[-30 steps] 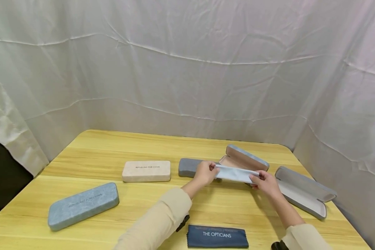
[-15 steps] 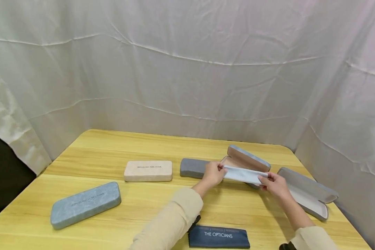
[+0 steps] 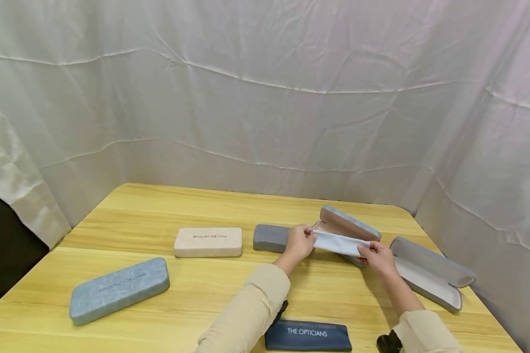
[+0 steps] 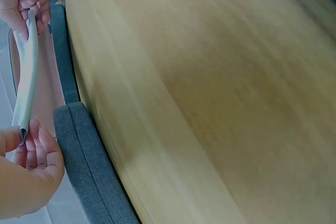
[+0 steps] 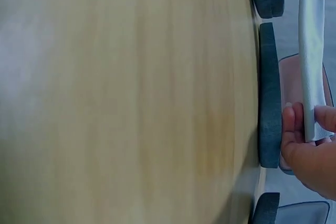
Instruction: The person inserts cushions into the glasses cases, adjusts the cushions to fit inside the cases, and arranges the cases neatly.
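A folded light-blue cleaning cloth [image 3: 337, 243] is stretched between both hands, over an open blue glasses case with a pinkish-beige lining [image 3: 349, 225]. My left hand [image 3: 299, 242] pinches the cloth's left end, and my right hand [image 3: 378, 257] pinches its right end between thumb and fingers. In the left wrist view the folded cloth [image 4: 27, 77] hangs in front of the case's lining. The case's lower tray is partly hidden behind the cloth. Just behind the left hand lies a closed grey-blue glasses case [image 3: 269, 238], partly covered by that hand.
On the right stands another open grey glasses case [image 3: 426, 274]. A beige closed case [image 3: 208, 241] and a light-blue closed case [image 3: 119, 290] lie on the left. A navy cloth [image 3: 307, 338] printed "THE OPTICIANS" lies at the wooden table's [image 3: 194, 314] front.
Both hands shifted right with the cloth, then the right hand came slightly back left. The cloth now sits more over the open blue case. Both hands keep their hold.
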Tool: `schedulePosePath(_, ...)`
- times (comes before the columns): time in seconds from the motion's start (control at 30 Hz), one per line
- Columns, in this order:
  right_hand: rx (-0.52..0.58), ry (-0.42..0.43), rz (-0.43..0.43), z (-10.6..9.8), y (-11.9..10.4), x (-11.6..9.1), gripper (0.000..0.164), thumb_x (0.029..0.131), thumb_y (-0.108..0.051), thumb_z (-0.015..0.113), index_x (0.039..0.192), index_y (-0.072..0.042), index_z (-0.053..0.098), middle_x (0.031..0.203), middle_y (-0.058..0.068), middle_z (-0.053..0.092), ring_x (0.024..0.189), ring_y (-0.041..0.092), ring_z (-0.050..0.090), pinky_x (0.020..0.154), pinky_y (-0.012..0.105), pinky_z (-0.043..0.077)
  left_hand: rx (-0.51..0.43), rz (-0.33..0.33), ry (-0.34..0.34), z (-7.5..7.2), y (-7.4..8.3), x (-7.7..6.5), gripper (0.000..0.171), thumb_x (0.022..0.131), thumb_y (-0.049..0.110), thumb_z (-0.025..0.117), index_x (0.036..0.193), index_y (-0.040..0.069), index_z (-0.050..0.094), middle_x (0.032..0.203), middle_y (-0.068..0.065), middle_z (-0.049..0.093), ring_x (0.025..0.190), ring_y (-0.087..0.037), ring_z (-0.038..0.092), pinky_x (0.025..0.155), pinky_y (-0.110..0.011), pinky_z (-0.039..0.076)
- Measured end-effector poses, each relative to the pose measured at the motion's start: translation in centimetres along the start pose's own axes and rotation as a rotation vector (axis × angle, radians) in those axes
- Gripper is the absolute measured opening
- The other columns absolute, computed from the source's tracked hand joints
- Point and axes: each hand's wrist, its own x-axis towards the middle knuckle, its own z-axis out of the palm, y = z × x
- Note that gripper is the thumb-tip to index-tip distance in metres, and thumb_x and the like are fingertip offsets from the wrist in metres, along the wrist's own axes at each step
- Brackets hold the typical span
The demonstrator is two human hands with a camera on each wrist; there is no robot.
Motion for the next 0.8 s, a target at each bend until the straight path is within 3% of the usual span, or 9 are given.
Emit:
schedulePosePath(0.27,-0.244,0.000,-0.060,0.1,0.3,0.5,0.031,0.094,-0.012,0.051,0.108,0.015,0.050,0.086,0.011,0.056,0.070,0.005,0.060,0.069,0.026,0.055,0.015,0.006,-0.005,-0.2,-0.3,0.0,0.012,0.088,0.008,0.061,0.091,-0.002,0.066,0.082,-0.009,0.062,0.070,-0.011,0.054,0.059,-0.020,0.048)
schedulePosePath(0.43,-0.340,-0.007,-0.067,-0.1,0.0,0.6,0.026,0.093,-0.010,0.051,0.100,0.015,0.053,0.089,0.019,0.058,0.070,0.008,0.058,0.066,0.026,0.054,0.026,0.015,-0.009,-0.1,-0.4,-0.1,0.013,0.089,0.008,0.061,0.093,-0.003,0.066,0.084,-0.010,0.063,0.073,-0.012,0.056,0.061,-0.021,0.049)
schedulePosePath(0.53,-0.360,-0.021,-0.054,-0.3,-0.2,0.4,0.020,0.092,-0.009,0.051,0.084,0.009,0.051,0.081,0.015,0.055,0.067,0.007,0.057,0.064,0.026,0.053,0.027,0.011,-0.010,0.0,-0.4,-0.2,0.013,0.089,0.008,0.061,0.092,-0.003,0.066,0.083,-0.010,0.063,0.072,-0.012,0.056,0.061,-0.020,0.049)
schedulePosePath(0.63,-0.365,-0.046,-0.040,-0.6,-0.2,0.1,0.026,0.093,-0.009,0.049,0.070,-0.001,0.041,0.068,0.006,0.046,0.066,0.009,0.057,0.064,0.028,0.051,0.028,0.010,-0.011,0.2,-0.3,-0.3,0.012,0.088,0.008,0.061,0.091,-0.002,0.066,0.082,-0.009,0.063,0.070,-0.011,0.054,0.060,-0.020,0.048)
schedulePosePath(0.8,-0.422,-0.058,-0.050,-1.2,0.0,-0.8,0.031,0.094,-0.009,0.049,0.067,-0.007,0.033,0.060,0.001,0.034,0.066,0.013,0.058,0.064,0.030,0.050,0.051,0.021,-0.018,0.5,-0.2,-0.5,0.011,0.088,0.009,0.062,0.089,-0.001,0.066,0.079,-0.007,0.062,0.067,-0.009,0.052,0.058,-0.018,0.046)
